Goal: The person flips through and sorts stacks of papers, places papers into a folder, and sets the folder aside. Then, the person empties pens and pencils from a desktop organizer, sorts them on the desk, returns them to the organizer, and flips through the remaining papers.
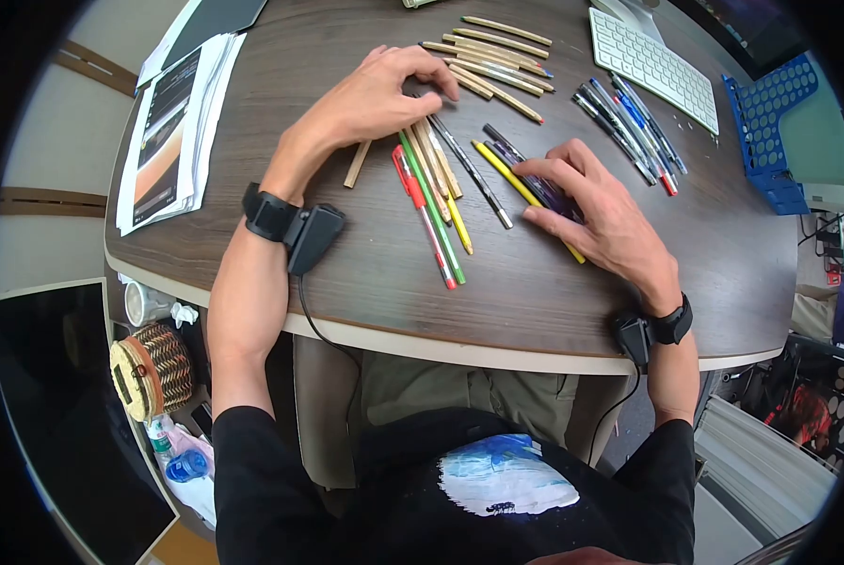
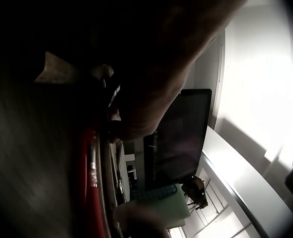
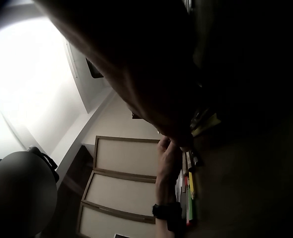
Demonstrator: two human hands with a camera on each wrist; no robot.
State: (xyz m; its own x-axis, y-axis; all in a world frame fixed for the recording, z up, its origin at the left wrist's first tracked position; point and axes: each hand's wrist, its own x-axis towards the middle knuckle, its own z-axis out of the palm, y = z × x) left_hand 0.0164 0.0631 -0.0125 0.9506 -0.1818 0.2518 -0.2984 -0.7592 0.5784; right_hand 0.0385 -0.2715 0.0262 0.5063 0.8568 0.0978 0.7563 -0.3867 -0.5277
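In the head view, my left hand [image 1: 375,99] bends over the upper ends of a loose bunch of wooden pencils [image 1: 431,169]. Its thumb lies at the top of a dark pencil [image 1: 474,174]; the hand covers what is under its palm, and I cannot tell whether it grips anything. A red pen [image 1: 412,179] and a green pencil [image 1: 438,212] lie beside the bunch, with a yellow pencil [image 1: 461,231] at its lower end. My right hand [image 1: 601,202] curls its fingers and thumb about another yellow pencil [image 1: 502,165] and dark purple pencils [image 1: 499,139], partly covering them.
More wooden pencils [image 1: 497,61] lie at the back of the desk [image 1: 365,292]. To the right are several pens [image 1: 629,127], a white keyboard [image 1: 652,71] and a blue perforated holder [image 1: 770,104]. Papers [image 1: 182,132] are stacked on the left.
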